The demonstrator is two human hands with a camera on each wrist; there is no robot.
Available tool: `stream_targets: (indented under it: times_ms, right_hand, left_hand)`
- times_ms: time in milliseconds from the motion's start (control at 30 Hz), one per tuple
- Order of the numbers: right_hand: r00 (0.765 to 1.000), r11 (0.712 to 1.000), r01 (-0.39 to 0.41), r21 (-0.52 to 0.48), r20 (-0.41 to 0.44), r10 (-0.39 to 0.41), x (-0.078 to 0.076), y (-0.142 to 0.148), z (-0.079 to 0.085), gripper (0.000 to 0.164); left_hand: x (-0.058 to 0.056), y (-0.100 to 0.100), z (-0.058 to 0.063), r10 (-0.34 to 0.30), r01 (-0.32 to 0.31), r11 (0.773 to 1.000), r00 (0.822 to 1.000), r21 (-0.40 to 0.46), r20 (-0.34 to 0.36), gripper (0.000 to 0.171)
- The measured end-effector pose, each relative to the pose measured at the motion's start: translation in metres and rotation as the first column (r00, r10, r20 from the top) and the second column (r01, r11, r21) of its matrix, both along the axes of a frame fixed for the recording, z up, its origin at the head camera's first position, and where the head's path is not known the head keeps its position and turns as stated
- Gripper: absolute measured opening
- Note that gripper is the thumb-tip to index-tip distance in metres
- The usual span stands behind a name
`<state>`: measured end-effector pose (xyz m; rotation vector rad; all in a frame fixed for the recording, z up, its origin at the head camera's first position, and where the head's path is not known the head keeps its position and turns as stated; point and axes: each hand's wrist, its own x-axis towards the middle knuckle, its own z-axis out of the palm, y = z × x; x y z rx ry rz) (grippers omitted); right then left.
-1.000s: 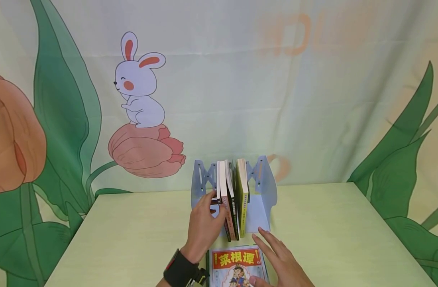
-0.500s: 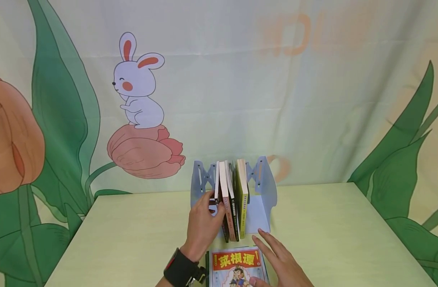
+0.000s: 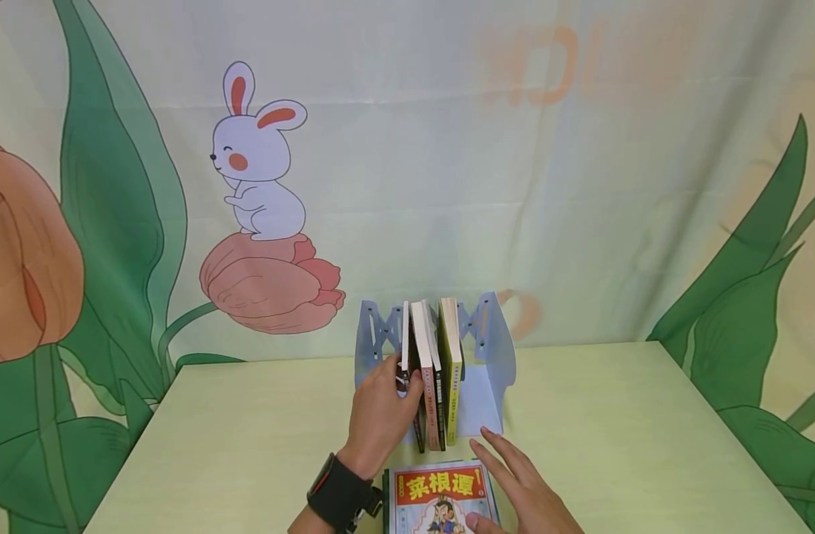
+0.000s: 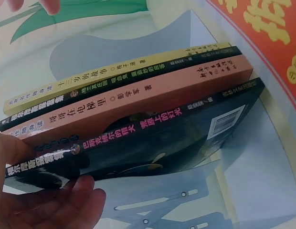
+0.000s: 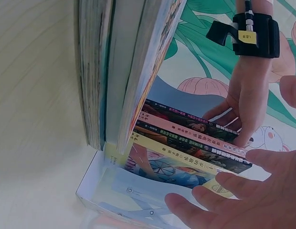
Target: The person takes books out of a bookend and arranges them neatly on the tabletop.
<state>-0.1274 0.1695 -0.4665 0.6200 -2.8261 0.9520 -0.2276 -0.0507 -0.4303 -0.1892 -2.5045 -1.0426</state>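
My left hand [image 3: 380, 404] pinches the leftmost upright book, a black paperback [image 4: 186, 138], with the thumb by its spine and the fingers on its cover. To its right stand a pink-spined book [image 4: 138, 98], another black-spined book [image 4: 114, 86] and a yellow-spined book [image 3: 454, 400]. A gap shows between the leftmost book and the pink one. All stand in a light blue expandable bookend [image 3: 483, 397]. My right hand [image 3: 530, 493] has its fingers spread at the right side of a book stack [image 3: 440, 486] whose top cover is red and white with yellow characters; it holds nothing.
The bookend's left side plate [image 4: 153, 200], with slotted crossing bars behind, stands close to the left hand. A pale yellow table [image 3: 614, 430] lies beneath. Behind hangs a printed curtain [image 3: 407, 185] with a rabbit and tulips.
The leftmost black book has shifted slightly left and the pink book slightly right, so the gap between them has widened. My left thumb moved a little; my right hand stays nearly still.
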Motion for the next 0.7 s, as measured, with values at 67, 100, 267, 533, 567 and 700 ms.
stream_targets:
  times_ms: [67,100,267,533,567,700]
  right_hand:
    - [1.0,1.0,-0.003,-0.001,0.001,0.003,0.0,-0.0001,0.0004,0.076]
    - [1.0,1.0,-0.005,-0.004,0.007,0.005,-0.0001,-0.0001,0.0007,0.076]
    - [0.999,1.0,-0.01,-0.017,0.053,0.011,-0.001,0.0,0.0023,0.076]
    - [0.999,1.0,-0.017,-0.004,0.038,0.017,-0.0009,0.0004,0.0027,0.075]
    - [0.999,1.0,-0.016,-0.001,0.032,0.016,-0.0007,0.0004,0.0026,0.075]
    - [1.0,1.0,-0.009,0.004,0.024,0.009,-0.0002,0.0006,0.0029,0.075]
  left_hand:
    - [-0.0008,0.0,0.0018,-0.004,0.005,1.0,1.0,-0.025,0.011,0.039]
    - [-0.0009,0.0001,0.0027,-0.008,0.008,0.999,1.0,-0.033,0.018,0.039]
    - [-0.0024,-0.0002,0.0061,-0.021,0.023,0.998,0.999,-0.06,0.03,0.031]
    - [-0.0037,-0.0002,0.0081,-0.029,0.03,0.995,0.999,-0.095,0.012,0.024]
    - [-0.0037,-0.0001,0.0084,-0.033,0.034,0.995,0.999,-0.093,0.011,0.023]
    - [-0.0039,0.0005,0.0093,-0.047,0.048,0.996,0.999,-0.081,0.009,0.02]
